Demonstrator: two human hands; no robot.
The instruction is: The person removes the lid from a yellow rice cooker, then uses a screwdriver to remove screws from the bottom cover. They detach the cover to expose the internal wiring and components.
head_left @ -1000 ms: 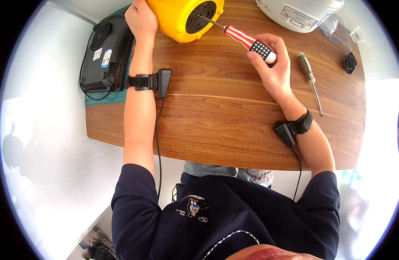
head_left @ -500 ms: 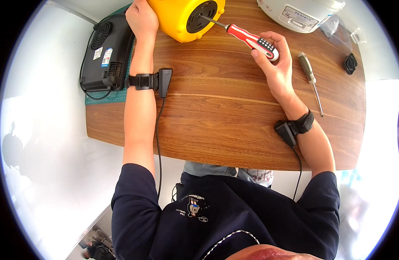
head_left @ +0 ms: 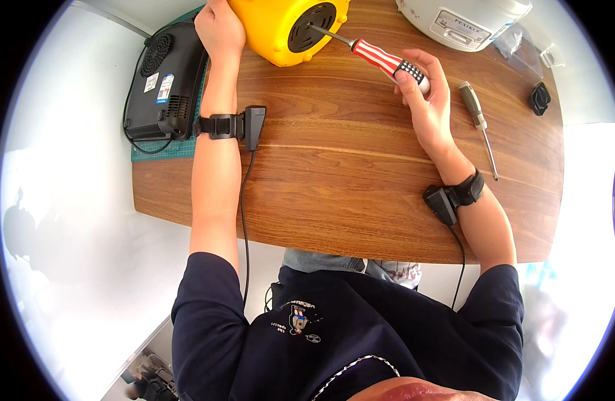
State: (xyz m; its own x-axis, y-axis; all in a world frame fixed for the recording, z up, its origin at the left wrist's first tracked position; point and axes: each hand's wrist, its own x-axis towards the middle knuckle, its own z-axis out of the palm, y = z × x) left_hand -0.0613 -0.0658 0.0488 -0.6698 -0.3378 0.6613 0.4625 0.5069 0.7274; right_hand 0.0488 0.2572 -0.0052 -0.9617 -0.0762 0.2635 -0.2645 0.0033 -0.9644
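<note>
At the top of the view a bulky yellow plastic housing (head_left: 270,30) lies on its side, its far part cut off by the frame's edge. A round black slotted plate (head_left: 312,27) faces right from it. My left hand (head_left: 220,32) is closed against the housing's left side, fingertips partly out of view. In my right hand (head_left: 426,83) is a screwdriver (head_left: 381,57) with a red-and-white striped, starred handle, gripped between thumb and fingers near its butt end. Its shaft slants up and left, the tip at the middle of the black plate.
A second screwdriver (head_left: 476,113) with a grey handle lies right of my right hand. Farther back stand a white rice cooker (head_left: 447,23) and a clear plastic box (head_left: 521,53), with a black object (head_left: 539,98) nearby. On the left, a black appliance (head_left: 167,80) rests on a green mat (head_left: 157,152).
The screwdriver's handle has turned about its own axis, showing more stripes. My right thumb has shifted on the handle. The yellow housing has moved very slightly; my left hand stays put.
</note>
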